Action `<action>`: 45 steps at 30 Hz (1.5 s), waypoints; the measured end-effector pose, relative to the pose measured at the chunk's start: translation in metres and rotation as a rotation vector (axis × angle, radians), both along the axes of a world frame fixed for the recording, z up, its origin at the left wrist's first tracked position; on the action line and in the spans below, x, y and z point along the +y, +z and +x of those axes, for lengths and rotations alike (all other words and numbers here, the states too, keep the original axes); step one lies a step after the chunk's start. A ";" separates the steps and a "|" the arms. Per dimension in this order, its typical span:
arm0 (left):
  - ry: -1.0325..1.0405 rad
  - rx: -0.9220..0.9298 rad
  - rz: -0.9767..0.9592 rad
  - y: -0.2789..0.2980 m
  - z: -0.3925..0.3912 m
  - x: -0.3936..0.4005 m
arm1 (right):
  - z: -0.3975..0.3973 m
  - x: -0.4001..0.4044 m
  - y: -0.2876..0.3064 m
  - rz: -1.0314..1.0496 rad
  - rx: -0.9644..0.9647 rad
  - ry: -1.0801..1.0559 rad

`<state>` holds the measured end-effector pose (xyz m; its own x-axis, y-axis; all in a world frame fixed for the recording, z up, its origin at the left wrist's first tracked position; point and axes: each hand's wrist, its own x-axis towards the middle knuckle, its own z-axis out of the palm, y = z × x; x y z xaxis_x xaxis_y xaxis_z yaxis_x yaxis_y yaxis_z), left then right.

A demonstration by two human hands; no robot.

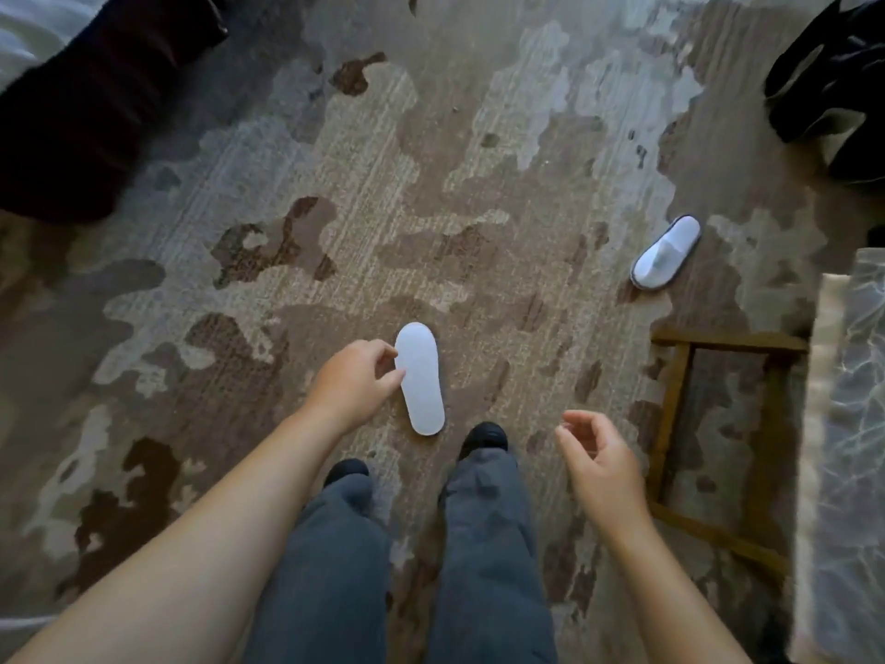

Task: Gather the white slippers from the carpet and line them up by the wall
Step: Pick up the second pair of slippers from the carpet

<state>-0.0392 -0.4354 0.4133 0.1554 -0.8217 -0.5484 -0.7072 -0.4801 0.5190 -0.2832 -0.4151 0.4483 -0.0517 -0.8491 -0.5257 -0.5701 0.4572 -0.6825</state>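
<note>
One white slipper (420, 379) lies sole-up on the patterned carpet (479, 208), just ahead of my feet. My left hand (357, 381) hovers at its left edge, with the thumb and forefinger spread apart and close to its rim; no grip shows. A second white slipper (665, 258) rests right way up, farther off to the right, with its toe end pointing toward me. My right hand (598, 460) hangs over the carpet with loosely curled fingers and holds nothing.
A wooden frame (670, 414) and a marble-patterned surface (857, 448) stand at the right. Dark fabric (91, 112) lies at the upper left and a black heap (828, 79) at the upper right. My legs and dark shoes (483, 436) are below the near slipper.
</note>
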 end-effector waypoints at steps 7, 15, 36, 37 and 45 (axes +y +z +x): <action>0.153 -0.045 0.127 -0.167 -0.016 -0.049 | -0.011 -0.098 -0.173 0.052 -0.038 0.107; 0.411 -0.028 0.208 -0.424 -0.029 -0.054 | -0.002 -0.125 -0.422 0.069 -0.016 0.198; 0.611 0.148 -0.123 -0.371 -0.050 -0.101 | -0.002 -0.140 -0.381 0.026 -0.180 0.160; 0.574 0.176 -0.150 -0.335 -0.053 -0.110 | -0.007 -0.142 -0.347 0.029 -0.197 0.148; 0.310 0.323 -0.228 -0.040 -0.107 -0.198 | -0.079 -0.165 -0.071 0.006 -0.276 -0.069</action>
